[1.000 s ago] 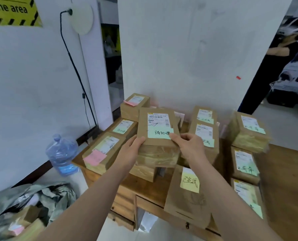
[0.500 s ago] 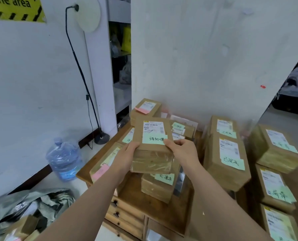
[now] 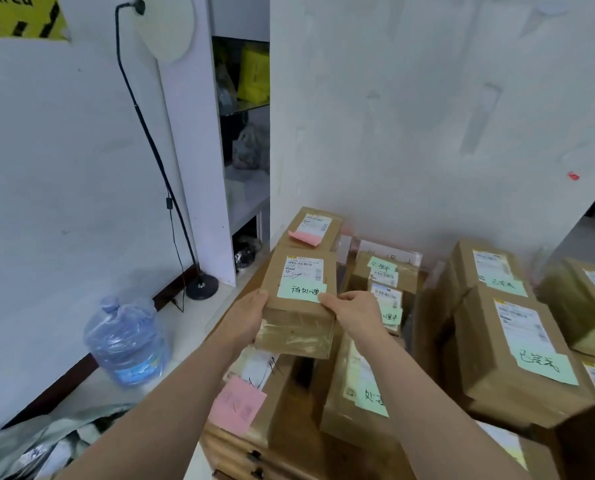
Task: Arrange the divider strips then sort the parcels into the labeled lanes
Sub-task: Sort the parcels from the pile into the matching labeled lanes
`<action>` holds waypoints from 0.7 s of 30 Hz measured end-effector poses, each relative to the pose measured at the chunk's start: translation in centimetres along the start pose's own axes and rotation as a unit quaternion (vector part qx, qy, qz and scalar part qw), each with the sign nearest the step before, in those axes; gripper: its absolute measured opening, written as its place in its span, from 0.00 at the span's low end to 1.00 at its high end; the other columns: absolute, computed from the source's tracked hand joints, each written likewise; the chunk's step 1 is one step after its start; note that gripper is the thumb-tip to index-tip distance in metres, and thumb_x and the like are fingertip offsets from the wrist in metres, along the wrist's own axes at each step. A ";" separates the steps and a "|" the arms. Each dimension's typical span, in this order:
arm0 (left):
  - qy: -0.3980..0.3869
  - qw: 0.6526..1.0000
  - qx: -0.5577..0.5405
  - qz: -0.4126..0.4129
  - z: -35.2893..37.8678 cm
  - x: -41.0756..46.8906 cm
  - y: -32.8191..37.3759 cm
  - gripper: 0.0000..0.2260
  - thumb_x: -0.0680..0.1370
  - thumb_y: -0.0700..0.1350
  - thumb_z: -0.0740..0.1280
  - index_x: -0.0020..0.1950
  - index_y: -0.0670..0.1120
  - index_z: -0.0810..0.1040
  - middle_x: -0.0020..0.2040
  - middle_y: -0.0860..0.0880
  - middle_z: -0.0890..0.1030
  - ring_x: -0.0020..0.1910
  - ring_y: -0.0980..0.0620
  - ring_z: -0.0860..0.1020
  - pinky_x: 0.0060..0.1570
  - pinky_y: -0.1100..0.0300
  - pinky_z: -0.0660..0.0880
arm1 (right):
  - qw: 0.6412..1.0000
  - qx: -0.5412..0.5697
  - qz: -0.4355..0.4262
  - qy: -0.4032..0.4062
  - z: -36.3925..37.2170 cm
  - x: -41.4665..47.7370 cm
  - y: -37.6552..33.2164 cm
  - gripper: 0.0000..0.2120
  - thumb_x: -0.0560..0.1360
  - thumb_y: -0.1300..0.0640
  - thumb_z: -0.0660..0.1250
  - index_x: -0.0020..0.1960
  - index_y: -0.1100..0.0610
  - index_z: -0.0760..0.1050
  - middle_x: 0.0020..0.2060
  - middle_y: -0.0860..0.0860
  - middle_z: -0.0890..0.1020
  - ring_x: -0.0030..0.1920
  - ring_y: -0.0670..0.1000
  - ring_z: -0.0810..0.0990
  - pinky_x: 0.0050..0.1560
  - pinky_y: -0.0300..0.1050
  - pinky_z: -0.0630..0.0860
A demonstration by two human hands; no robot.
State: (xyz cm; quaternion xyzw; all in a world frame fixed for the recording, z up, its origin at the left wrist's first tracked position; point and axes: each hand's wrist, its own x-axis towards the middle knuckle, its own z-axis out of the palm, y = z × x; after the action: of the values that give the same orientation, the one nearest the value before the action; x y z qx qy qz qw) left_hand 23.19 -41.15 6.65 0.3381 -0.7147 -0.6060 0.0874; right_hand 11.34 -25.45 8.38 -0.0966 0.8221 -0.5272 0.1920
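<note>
I hold a brown cardboard parcel (image 3: 298, 306) with a white shipping label and a green handwritten note, raised above the wooden table (image 3: 233, 448). My left hand (image 3: 246, 317) grips its left edge and my right hand (image 3: 353, 315) its right edge. Under it lies a parcel with a pink note (image 3: 254, 407). Behind it stands another pink-note parcel (image 3: 310, 228). Green-note parcels (image 3: 384, 277) fill the middle, and larger ones (image 3: 511, 355) stack at the right. A clear label stand (image 3: 389, 254) leans by the wall. I cannot make out any divider strips.
A blue water jug (image 3: 126, 344) stands on the floor at the left, near a floor lamp's round base (image 3: 202, 286). Crumpled grey wrapping (image 3: 39, 445) lies at the bottom left. A white wall rises right behind the table, with open shelving (image 3: 244, 133) to its left.
The held parcel has shifted left and slightly farther over the table, above the pink-note parcel. My view has swung left and moved closer to the table.
</note>
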 end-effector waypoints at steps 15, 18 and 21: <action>-0.138 0.987 0.051 0.059 -5.2 9.6 -1.4 0.13 0.84 0.50 0.54 0.63 0.52 0.75 0.59 0.49 0.80 0.57 0.48 0.79 0.58 0.47 0.77 | 0.991 0.049 0.080 0.100 8.4 3.8 0.6 0.08 0.72 0.51 0.74 0.37 0.48 0.76 0.36 0.42 0.81 0.39 0.44 0.81 0.33 0.36 0.75; -0.147 0.986 0.063 0.055 -5.5 10.5 -1.7 0.11 0.84 0.49 0.55 0.63 0.53 0.74 0.59 0.50 0.80 0.56 0.49 0.79 0.51 0.53 0.77 | 0.989 0.051 0.082 0.111 9.2 4.2 0.5 0.10 0.72 0.52 0.74 0.35 0.47 0.74 0.35 0.39 0.80 0.38 0.42 0.80 0.30 0.32 0.73; -0.155 0.984 0.072 0.044 -5.6 11.0 -2.0 0.14 0.84 0.49 0.55 0.68 0.51 0.72 0.60 0.50 0.79 0.57 0.49 0.78 0.53 0.52 0.77 | 0.987 0.059 0.087 0.117 9.7 4.6 1.0 0.12 0.72 0.53 0.74 0.33 0.46 0.74 0.31 0.37 0.79 0.34 0.40 0.80 0.24 0.29 0.71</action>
State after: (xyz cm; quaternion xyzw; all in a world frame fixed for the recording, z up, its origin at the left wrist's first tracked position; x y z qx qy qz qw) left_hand 18.67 -52.24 3.04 0.2138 -0.7755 -0.5937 -0.0223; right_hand 11.26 -34.75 2.91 0.0498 0.8116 -0.5637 0.1449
